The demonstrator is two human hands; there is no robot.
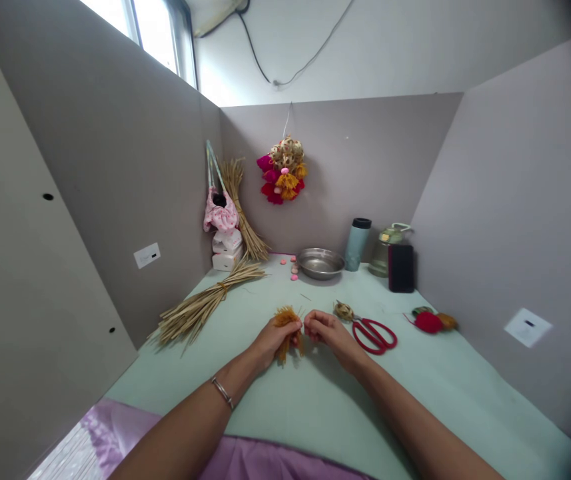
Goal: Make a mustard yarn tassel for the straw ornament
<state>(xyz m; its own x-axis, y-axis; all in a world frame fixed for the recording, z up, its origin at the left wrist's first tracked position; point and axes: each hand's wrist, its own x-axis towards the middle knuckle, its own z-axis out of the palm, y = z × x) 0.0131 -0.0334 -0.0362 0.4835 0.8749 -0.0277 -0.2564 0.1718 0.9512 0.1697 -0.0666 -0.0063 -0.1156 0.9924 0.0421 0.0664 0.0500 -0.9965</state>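
My left hand [271,341] pinches a bundle of mustard-yellow yarn [285,316], whose loose strands stick out above and below the fingers. Close beside it, my right hand [326,331] has thumb and fingers pressed together; whatever they grip is too small to make out. Just past the right hand lie red-handled scissors [374,335], and a small woven straw ball [344,311] hides their blades. A thin needle-like piece [306,297] rests on the table beyond my hands.
Straw bundles [205,303] lie at the left. Along the back stand a metal bowl [320,264], a blue tumbler [358,244], a green jug [383,252] and a phone [401,269]. Yarn balls [428,322] sit at right. Tasselled ornaments [285,170] hang on the partition.
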